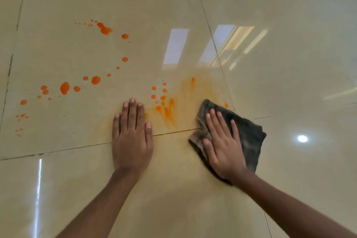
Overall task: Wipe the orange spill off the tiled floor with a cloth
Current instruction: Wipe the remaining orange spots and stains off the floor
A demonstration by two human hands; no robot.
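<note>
Orange drops of the spill (pixel 64 88) are scattered over the glossy beige tiled floor (pixel 289 63), mostly to the left and far left. A smeared orange patch (pixel 168 111) lies between my hands, with a paler orange haze above it. My right hand (pixel 224 145) presses flat, fingers straight, on a dark grey folded cloth (pixel 249 135) lying on the floor right of the smear. My left hand (pixel 132 137) rests flat on the tile, fingers straight, holding nothing, just left of the smear.
Dark grout lines (pixel 77 148) cross the floor under my hands and run away toward the top. Window and lamp reflections (pixel 302 138) shine on the tiles at the right. No other objects are in view.
</note>
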